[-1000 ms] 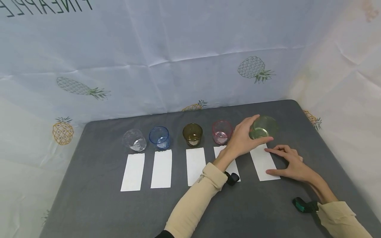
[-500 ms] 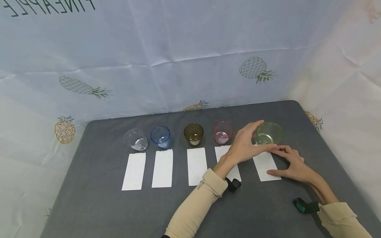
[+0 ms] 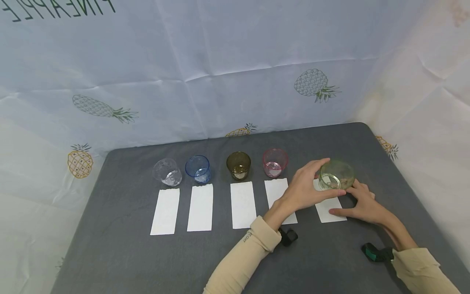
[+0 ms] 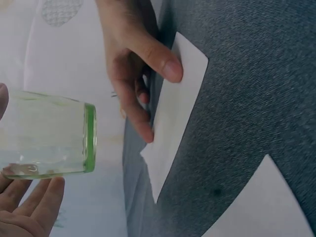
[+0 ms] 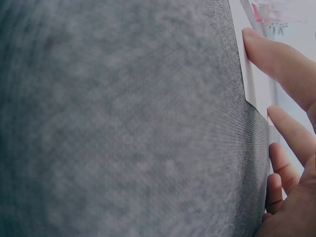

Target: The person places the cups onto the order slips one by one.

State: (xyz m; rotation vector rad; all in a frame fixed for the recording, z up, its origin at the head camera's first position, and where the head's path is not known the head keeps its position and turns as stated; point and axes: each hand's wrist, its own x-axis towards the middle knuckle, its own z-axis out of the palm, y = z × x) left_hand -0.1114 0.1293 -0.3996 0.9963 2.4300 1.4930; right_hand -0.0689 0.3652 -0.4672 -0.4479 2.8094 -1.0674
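Observation:
My left hand [image 3: 306,183] grips a clear green glass [image 3: 339,169] between thumb and fingers. In the left wrist view the green glass [image 4: 54,136] is held off the table, with the fingers [image 4: 47,202] along its side. Below it lies the rightmost white paper strip [image 3: 331,212]. My right hand [image 3: 363,206] rests at that strip, thumb on its near part and index finger towards its far end. The glass covers part of the strip and of the right fingers in the head view. In the right wrist view the thumb and index finger touch the paper [image 5: 248,74].
Along the back of the grey table [image 3: 128,183] stand a colourless glass [image 3: 167,172], a blue glass [image 3: 198,168], a brown glass [image 3: 239,165] and a pink glass [image 3: 275,162]. White paper strips [image 3: 165,212] lie in front of them. A pineapple-print curtain [image 3: 205,102] hangs behind.
My left hand has brought the green glass nearer and slightly right, from behind the rightmost strip to above it. The right hand has stayed nearly still at the strip.

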